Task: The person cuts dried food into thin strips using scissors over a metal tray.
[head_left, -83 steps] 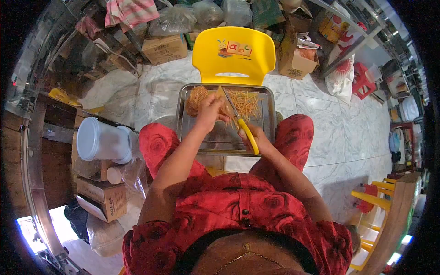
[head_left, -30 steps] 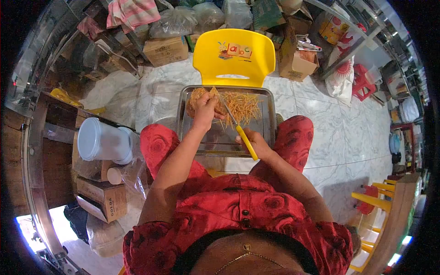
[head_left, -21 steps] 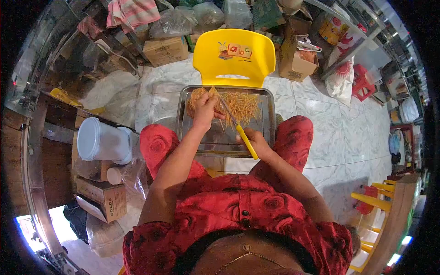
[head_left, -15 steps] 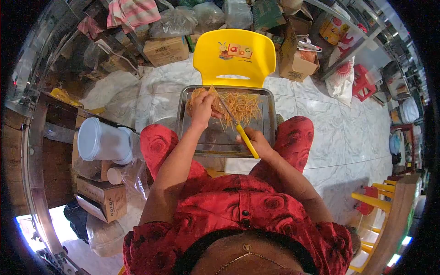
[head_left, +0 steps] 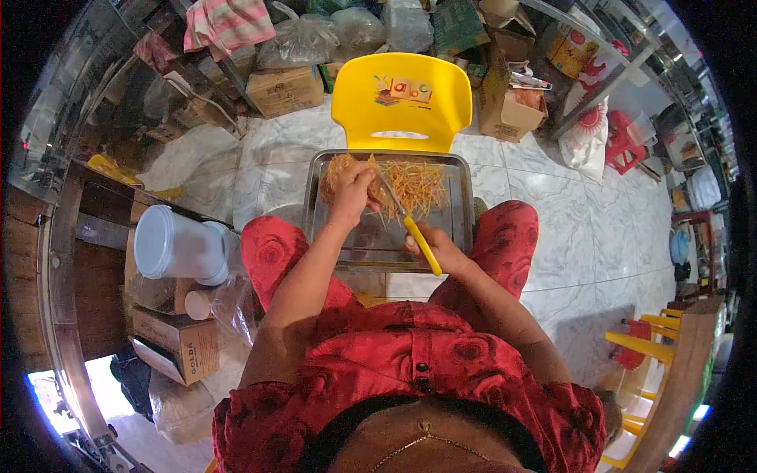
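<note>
A metal tray [head_left: 465, 236] lies in front of me between my knees. On its left part, my left hand [head_left: 352, 189] is closed on thin, crinkled orange-brown sheets [head_left: 341, 167] that look like dried food. My right hand [head_left: 438, 246] grips yellow-handled scissors [head_left: 422, 243], whose blades point up and left to the edge of the sheets beside my left fingers. Part of the handle is hidden by the hand. A loose heap of thin orange-yellow strips [head_left: 422, 185] covers the tray's upper right part, next to the blades.
A yellow chair [head_left: 402, 87] with printed letters stands behind the tray. White plastic buckets [head_left: 169, 240] and a cardboard box [head_left: 177, 343] are on my left. Open cartons [head_left: 509, 110] and filled bags are at the back. A wooden-topped table [head_left: 686, 370] is at lower right.
My left hand has shifted slightly down and right over the sheets. The scissors and my right hand have moved a little downward, with the blades still beside my left fingers.
</note>
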